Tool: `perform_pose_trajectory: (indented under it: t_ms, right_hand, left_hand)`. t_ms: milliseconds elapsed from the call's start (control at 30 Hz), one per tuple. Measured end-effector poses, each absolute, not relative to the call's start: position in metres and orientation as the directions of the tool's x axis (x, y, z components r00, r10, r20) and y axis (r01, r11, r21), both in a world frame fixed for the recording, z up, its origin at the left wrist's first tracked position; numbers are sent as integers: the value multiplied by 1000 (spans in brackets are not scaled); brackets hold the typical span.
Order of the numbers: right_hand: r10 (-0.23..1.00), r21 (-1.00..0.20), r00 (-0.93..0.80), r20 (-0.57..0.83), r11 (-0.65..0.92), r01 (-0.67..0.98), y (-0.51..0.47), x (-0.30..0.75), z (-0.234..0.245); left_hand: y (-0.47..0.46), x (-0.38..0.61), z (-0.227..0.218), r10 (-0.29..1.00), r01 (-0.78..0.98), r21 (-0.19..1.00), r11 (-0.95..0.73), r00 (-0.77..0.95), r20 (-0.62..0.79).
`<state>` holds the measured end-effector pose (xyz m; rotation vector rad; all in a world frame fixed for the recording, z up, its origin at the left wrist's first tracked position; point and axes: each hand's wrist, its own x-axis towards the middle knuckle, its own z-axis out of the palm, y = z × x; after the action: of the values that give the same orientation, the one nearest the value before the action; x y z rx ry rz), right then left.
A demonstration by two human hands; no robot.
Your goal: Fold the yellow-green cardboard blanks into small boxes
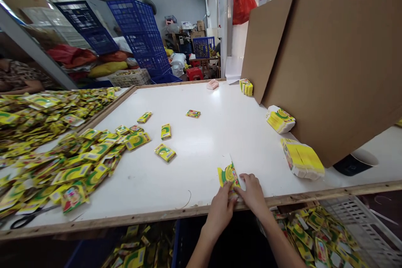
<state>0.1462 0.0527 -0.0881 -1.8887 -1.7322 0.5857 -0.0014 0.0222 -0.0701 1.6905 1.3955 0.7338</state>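
Near the front edge of the white table, a small yellow-and-green carton point(226, 174) is between my two hands. An end flap seems to stand up at its far side. My left hand point(220, 205) grips the carton's near left part, thumb and fingers closed on it. My right hand point(253, 192) is at its right side, fingers bent and pressed against it; the fingertips are partly hidden. To the right lie bundles of flat yellow cartons point(303, 160), with another stack point(280, 119) behind. Several small wrapped packs point(165, 152) are scattered to the left.
A large heap of yellow packs point(91, 159) covers the table's left side, with black scissors point(27, 219) at its front. Cardboard sheets point(333, 58) lean on the right, by a dark cup point(354, 163). Below the table edge sit crates of packs point(314, 234).
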Motion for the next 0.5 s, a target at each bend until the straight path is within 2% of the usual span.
perform_pose_trajectory:
  t_ms: [100,233,300,367,433,500]
  right_hand:
    - [993,-652,112,41,-58,756,57,134,-94]
    - [983,-769,165,81,-44,637,55,134,-95]
    - [981,-860,183,59,-43,508,52,137,-94]
    - [986,-943,167,21,-36,331,47,141,-91]
    - [991,-988,136,-7,-28,151,40,143,-87]
    - [993,-999,115,-33,-31,-16,32,146,-79]
  left_hand:
    - [24,-4,-71,975,498,866,-39,209,-77]
    - [24,-2,-68,981,421,906,-47,191,-38]
    - [23,-2,-65,992,306,950,-65,125,27]
    - [22,-4,-61,997,174,982,-76,-12,80]
    - [22,-7,-55,992,44,997,-63,-106,68]
    - [23,-9,-49,996,-83,996,-33,-91,25]
